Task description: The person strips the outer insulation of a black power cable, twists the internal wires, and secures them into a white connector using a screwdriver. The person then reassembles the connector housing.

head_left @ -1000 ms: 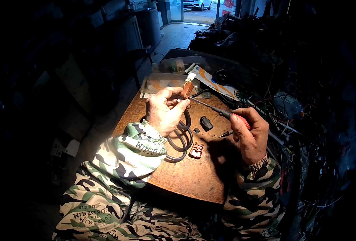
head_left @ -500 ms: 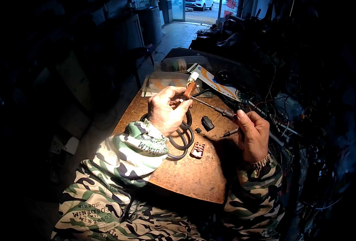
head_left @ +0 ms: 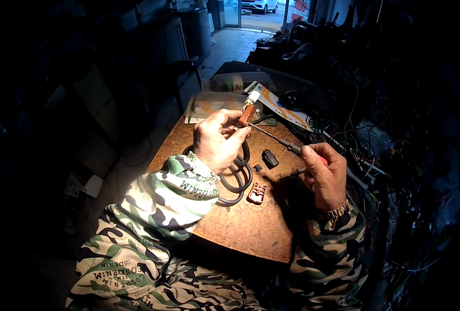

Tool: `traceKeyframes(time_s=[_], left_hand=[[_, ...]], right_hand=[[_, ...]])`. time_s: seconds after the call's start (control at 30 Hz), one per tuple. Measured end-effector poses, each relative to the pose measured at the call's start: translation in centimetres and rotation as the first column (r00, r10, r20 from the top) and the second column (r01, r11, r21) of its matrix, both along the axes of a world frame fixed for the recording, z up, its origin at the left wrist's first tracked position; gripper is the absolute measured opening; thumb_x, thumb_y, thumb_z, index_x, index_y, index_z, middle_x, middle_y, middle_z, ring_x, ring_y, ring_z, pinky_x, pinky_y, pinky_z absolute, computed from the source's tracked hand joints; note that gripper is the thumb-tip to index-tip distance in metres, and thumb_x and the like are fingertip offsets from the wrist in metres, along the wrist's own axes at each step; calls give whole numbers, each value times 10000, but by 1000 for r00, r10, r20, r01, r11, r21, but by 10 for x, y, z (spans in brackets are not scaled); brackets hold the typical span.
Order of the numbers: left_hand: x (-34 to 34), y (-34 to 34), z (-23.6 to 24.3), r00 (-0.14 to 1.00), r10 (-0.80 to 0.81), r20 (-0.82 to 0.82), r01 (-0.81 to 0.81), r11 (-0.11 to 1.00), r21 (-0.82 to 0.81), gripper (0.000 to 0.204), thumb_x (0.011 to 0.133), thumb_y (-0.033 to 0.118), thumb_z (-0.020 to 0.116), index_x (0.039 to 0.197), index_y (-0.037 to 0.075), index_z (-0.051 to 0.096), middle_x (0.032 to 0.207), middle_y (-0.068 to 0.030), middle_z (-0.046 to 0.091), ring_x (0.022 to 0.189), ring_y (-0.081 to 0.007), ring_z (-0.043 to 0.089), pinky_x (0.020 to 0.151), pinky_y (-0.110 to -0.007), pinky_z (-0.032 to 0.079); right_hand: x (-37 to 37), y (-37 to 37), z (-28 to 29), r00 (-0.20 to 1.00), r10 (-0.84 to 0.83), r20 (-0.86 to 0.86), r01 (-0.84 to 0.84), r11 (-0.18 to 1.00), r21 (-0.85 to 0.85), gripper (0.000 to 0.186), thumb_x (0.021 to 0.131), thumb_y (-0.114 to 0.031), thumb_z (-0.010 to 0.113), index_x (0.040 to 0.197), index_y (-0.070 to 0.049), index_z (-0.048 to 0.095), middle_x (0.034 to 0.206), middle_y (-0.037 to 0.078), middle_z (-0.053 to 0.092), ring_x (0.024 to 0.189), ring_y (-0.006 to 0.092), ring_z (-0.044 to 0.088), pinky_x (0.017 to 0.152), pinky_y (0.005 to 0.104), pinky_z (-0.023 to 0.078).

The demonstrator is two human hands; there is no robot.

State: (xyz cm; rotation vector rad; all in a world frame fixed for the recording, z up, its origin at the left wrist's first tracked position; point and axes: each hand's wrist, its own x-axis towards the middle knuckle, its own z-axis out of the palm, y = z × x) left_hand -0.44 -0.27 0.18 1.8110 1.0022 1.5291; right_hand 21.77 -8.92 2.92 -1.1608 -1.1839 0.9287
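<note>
My left hand (head_left: 218,139) pinches a small reddish-brown connector housing (head_left: 247,115) over the table. A white plug-in connector (head_left: 253,97) on short wires sits at the housing's far end. My right hand (head_left: 327,175) grips a screwdriver (head_left: 275,137) with a red and dark handle. Its thin shaft points up and left, with the tip against or very close to the housing's lower end. Loops of black cable (head_left: 239,185) lie beneath my left hand. Nearer me rests an open brown half-shell (head_left: 257,193). A dark, slim shape below the screwdriver is unclear, perhaps a shadow.
A black plastic part (head_left: 270,158) and a small dark scrap (head_left: 258,168) lie on the wooden table (head_left: 240,238). Behind are clear plastic boxes (head_left: 214,102) and a white-and-orange printed strip (head_left: 277,106). Tangled wires and parts (head_left: 367,137) crowd the right side.
The view has shifted slightly. The screwdriver stays at the brown housing; my right hand's fingers have moved a little on its handle, showing more red.
</note>
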Motion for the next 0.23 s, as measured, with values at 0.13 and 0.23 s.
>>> traceKeyframes(time_s=[0.13,0.23], left_hand=[[-1,2,-3,1000,22,-22,-22,999,28,295,829,-34,744,1103,-56,637,982,-113,700,846,-113,690,738,-233,582],[1,-1,1,999,9,-38,-8,1000,12,303,831,-33,743,1113,-56,634,994,-119,700,849,-117,691,738,-233,582]], right_hand=[[1,-1,1,1000,22,-4,-22,998,57,296,897,-231,732,952,32,607,612,-12,539,517,40,465,476,201,392],[7,-1,-1,999,40,-34,-41,998,-45,295,907,-237,720,951,36,619,591,2,538,468,38,452,428,204,373]])
